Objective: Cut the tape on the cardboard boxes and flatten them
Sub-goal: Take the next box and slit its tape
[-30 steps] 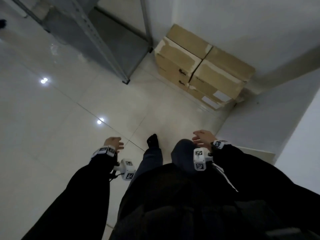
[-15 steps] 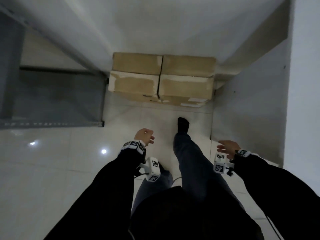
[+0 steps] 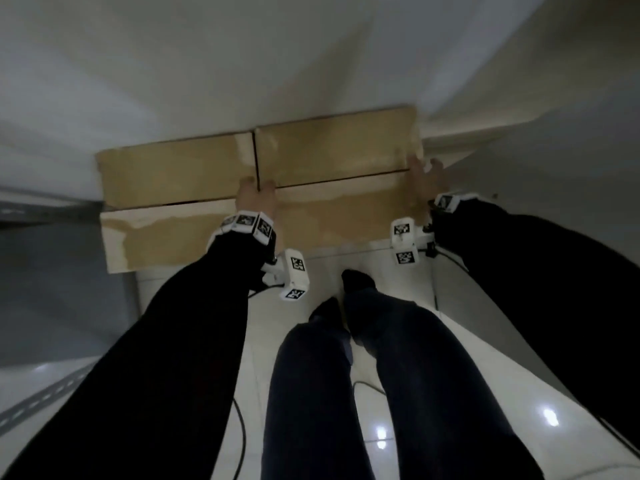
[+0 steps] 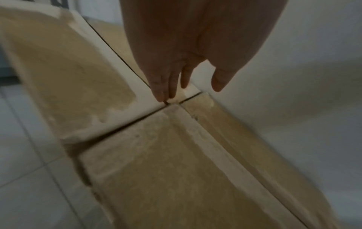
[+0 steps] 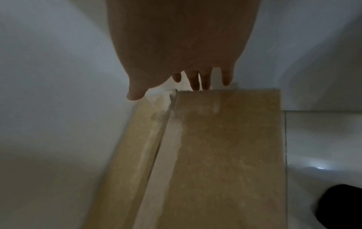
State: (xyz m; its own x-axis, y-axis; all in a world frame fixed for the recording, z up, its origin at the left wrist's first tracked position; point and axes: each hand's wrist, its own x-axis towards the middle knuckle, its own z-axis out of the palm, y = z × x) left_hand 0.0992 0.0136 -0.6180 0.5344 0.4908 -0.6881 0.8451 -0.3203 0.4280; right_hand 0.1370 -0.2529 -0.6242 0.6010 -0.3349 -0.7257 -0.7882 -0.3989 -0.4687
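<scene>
Fingers of both hands now straight and loose on the right-hand cardboard box [image 3: 332,157], no longer hanging idle: left hand [image 3: 255,199], right hand [image 3: 426,178].

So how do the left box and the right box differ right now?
The left box has no hand on its outer end; the right box sits between both hands, left hand at the middle gap, right hand at its outer end. The left box's front flap shows a broader torn pale patch. Both are brown cardboard against the wall.
</scene>
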